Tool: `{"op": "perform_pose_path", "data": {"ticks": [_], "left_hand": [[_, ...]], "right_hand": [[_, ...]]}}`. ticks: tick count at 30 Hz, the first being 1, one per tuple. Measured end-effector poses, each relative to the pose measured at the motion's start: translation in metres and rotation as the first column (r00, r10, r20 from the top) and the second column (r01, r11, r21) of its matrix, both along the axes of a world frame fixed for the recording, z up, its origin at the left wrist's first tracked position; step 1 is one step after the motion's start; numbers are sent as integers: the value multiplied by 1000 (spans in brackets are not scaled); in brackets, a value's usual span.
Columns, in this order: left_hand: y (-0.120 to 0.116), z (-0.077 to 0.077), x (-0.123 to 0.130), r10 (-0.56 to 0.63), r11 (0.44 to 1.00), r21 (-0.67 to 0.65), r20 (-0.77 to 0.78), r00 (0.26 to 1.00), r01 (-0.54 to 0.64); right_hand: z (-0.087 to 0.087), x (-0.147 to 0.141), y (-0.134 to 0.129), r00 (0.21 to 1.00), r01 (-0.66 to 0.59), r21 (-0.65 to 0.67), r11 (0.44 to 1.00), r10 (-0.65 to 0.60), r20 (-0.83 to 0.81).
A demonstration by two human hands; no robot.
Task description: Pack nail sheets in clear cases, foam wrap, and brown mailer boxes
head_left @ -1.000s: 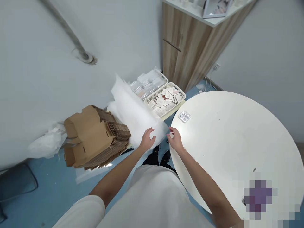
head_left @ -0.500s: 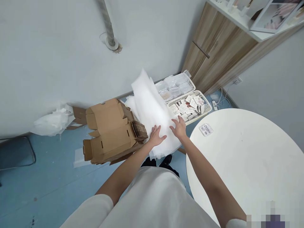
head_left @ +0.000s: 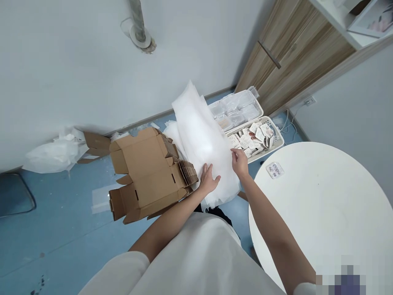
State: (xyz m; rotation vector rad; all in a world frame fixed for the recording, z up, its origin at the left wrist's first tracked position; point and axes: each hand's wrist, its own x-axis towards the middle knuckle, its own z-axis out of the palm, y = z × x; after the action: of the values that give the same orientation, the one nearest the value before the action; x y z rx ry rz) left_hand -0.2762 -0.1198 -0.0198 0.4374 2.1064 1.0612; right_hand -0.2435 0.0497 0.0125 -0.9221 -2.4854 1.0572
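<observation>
A stack of white packing foam sheets [head_left: 199,131] lies in front of me, its far end curling up. My left hand [head_left: 209,180] rests on the near part of the stack with fingers spread, close to the flattened cardboard boxes [head_left: 150,168]. At the stack's right edge is my right hand [head_left: 240,162], its thumb and fingers drawn together in a pinch on the foam sheet's edge. How many layers it pinches cannot be made out. Just beyond that hand sits a white basket [head_left: 278,141] of small printed packets [head_left: 251,137].
A second basket [head_left: 260,110] holds clear plastic boxes. To the right stands a round white table [head_left: 325,213] with a small clear case [head_left: 275,170] on it. A wood-grain cabinet [head_left: 291,53] meets the wall. White plastic bags [head_left: 57,151] lie far left.
My right hand's spread fingers have come together at the foam's right edge. The left hand stays spread on the foam. The view has shifted slightly.
</observation>
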Motion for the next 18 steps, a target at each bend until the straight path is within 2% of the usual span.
{"op": "perform_pose_path", "data": {"ticks": [3, 10, 18], "left_hand": [[-1, 1, -1, 21, 1000, 4, -16, 1000, -21], [0, -1, 0, 10, 999, -38, -52, 999, -12], [11, 3, 15, 43, 999, 6, 6, 999, -43]], "right_hand": [[6, 2, -1, 998, 3, -11, 1000, -4, -64], [14, 10, -1, 995, 40, -130, 991, -52, -88], [25, 46, 1, 960, 208, -150, 967, -231, -161]]}}
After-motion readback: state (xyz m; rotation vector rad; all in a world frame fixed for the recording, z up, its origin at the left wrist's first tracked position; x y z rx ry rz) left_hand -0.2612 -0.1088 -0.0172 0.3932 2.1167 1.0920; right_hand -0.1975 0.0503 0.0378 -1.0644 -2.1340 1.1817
